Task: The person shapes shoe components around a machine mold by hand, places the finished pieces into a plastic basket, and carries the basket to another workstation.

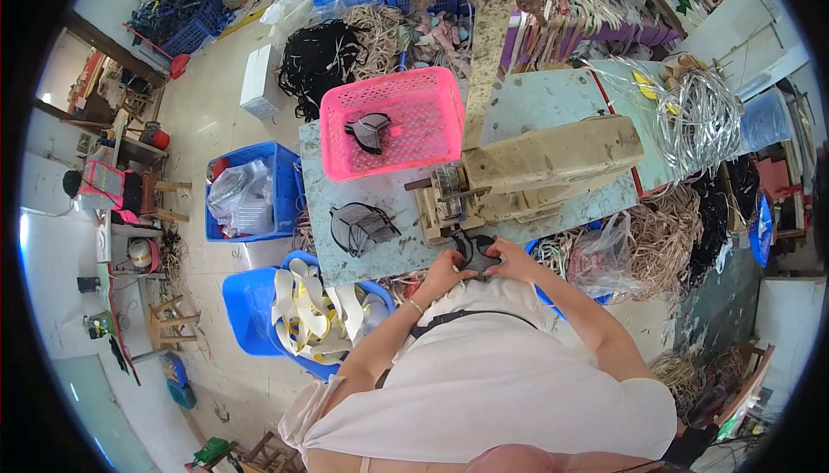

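At the table's near edge, my left hand (446, 273) and my right hand (515, 262) pinch opposite sides of a grey piece with black edging (476, 253), which looks like a shoe upper. Its far end lies at the head of a worn beige sewing machine (553, 162); whether it is under the foot cannot be made out. A stack of similar grey pieces with black edging (363, 228) lies on the table left of the machine. More such pieces (370, 133) rest in a pink perforated basket (436, 155) beyond it.
Blue crates (285, 201) and a blue tub of pale curved pieces (315, 309) stand left of the table (328, 270). A rusty upright post (489, 58) rises behind the machine. Silvery strips (704, 114) and heaped beige strips (665, 244) lie to the right.
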Demonstrator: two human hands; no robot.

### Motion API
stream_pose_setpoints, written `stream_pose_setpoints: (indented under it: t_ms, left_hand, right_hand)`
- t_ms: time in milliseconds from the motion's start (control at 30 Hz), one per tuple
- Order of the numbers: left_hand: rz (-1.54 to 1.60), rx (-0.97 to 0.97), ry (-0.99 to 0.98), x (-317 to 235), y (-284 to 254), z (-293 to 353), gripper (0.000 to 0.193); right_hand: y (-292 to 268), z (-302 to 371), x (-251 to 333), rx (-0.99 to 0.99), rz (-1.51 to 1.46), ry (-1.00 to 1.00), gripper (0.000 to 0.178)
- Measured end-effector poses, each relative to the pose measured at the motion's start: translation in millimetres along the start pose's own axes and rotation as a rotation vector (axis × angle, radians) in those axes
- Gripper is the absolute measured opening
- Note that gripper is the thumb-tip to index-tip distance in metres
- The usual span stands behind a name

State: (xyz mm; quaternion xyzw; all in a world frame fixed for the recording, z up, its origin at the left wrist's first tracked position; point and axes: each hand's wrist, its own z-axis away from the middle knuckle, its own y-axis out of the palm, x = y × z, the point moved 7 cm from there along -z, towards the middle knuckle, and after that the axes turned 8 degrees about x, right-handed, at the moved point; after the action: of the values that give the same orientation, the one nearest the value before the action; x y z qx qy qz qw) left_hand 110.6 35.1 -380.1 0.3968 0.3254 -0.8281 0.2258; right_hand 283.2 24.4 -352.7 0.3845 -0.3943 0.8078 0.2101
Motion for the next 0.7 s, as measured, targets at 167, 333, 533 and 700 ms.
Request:
stream_pose_setpoints:
  t_ms: [167, 333, 533, 700]
  left_hand:
    - [0.039, -0.04, 0.003, 9, 3, -3, 0.065]
    - [-0.111, -0.063, 0.152, 4, 4, -3, 0.067]
    - [-0.156, 0.034, 0.083, -10, -1, 0, 0.054]
    - [0.068, 0.111, 0.206, -28, -11, 3, 0.039]
  right_hand:
    - [-6, 2, 5, -0.071, -0.087, 0.009, 0.063]
    - [-4, -4, 11, -0.05, -0.054, -0.019, 0.066]
    - [-2, -1, 18, -0.015, 0.186, -0.146, 0.059]
    - [-31, 17, 68, -0.139, 0.33, -0.287, 0.053]
